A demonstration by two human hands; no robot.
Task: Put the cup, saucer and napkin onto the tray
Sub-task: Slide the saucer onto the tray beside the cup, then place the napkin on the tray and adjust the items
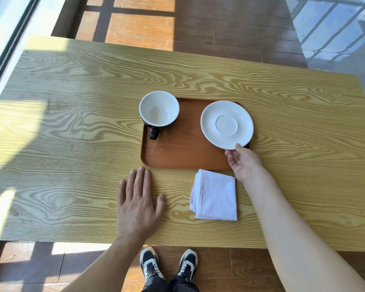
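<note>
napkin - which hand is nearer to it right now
Right. The right hand is just above the napkin, by its far right corner, holding the saucer. The left hand lies flat on the table, clearly left.

The cup (pixel 159 108) stands at the tray's (pixel 177 152) far-left corner, the saucer (pixel 226 124) over its right side; the napkin (pixel 214 196) lies on the surface (pixel 72 123) just before it.

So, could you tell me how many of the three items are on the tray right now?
2: the cup at the tray's far left corner, and the saucer at its right side, held by the right hand. The napkin lies on the table.
</note>
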